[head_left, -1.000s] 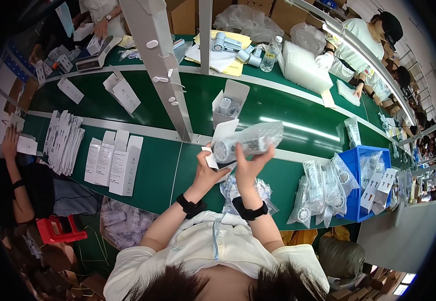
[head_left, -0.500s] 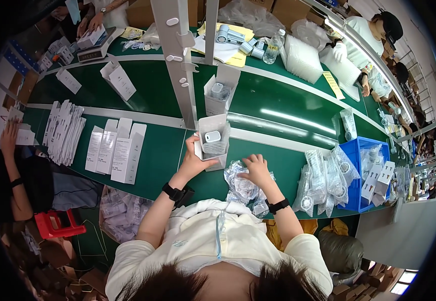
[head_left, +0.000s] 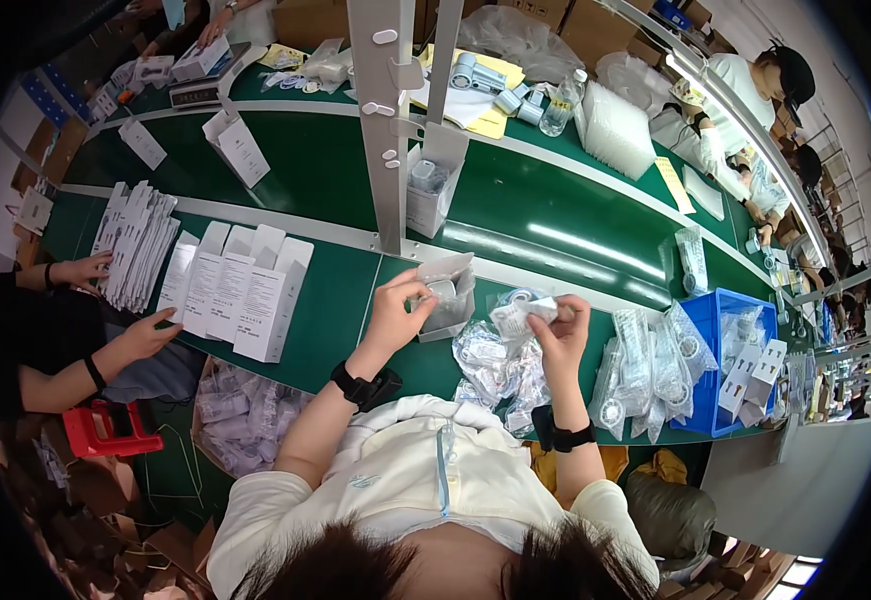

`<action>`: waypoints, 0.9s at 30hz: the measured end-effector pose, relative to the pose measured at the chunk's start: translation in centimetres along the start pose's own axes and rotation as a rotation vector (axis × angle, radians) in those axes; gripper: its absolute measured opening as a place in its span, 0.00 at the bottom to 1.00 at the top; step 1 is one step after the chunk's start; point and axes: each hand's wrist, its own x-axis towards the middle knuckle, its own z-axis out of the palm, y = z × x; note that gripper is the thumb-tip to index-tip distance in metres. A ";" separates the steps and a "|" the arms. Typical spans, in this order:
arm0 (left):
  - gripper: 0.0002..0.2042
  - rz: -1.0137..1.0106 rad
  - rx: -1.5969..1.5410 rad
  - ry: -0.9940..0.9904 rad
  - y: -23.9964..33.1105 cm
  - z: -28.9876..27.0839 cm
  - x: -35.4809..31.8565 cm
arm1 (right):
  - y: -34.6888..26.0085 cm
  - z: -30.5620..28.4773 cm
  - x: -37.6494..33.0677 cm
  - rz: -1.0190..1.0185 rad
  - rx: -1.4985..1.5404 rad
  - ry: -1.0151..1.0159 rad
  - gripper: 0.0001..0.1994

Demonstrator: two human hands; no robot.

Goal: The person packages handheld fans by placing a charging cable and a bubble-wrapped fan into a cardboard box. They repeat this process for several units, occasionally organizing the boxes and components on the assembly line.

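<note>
In front of me stands an open white box (head_left: 461, 296) with a whitish device in a clear wrapper inside it. The fingers of my left hand (head_left: 395, 318) are bent together at the box's left edge, gripping its rim or flap. My right hand (head_left: 565, 335) pinches a small clear bag (head_left: 517, 318) with a white piece and something bluish in it, held up just right of the box. Below it lies a pile of similar small clear bags (head_left: 495, 365) on the green table.
Open white boxes (head_left: 255, 300) stand left beside a stack of flat cartons (head_left: 133, 245), near a co-worker's hands (head_left: 140, 338). To the right are bubble-wrapped items (head_left: 645, 365) and a blue bin (head_left: 715, 350). A grey post (head_left: 380, 130) rises ahead, near another filled box (head_left: 430, 190).
My right hand has lifted a small bag from the pile. My left hand has shifted from the box's side to its upper edge. The co-worker's hands now reach the cartons and boxes.
</note>
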 end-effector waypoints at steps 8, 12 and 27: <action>0.05 0.000 -0.164 0.147 -1.6 0.8 0.6 | 0.0 6.9 0.9 -0.553 -0.323 -0.172 0.11; 0.06 -0.028 -0.289 0.125 -2.6 0.7 0.3 | 1.2 6.2 1.1 -0.907 -0.729 -0.253 0.10; 0.18 0.191 0.115 0.217 0.4 -3.6 -1.0 | 3.8 4.3 0.9 -0.740 -0.760 -0.307 0.30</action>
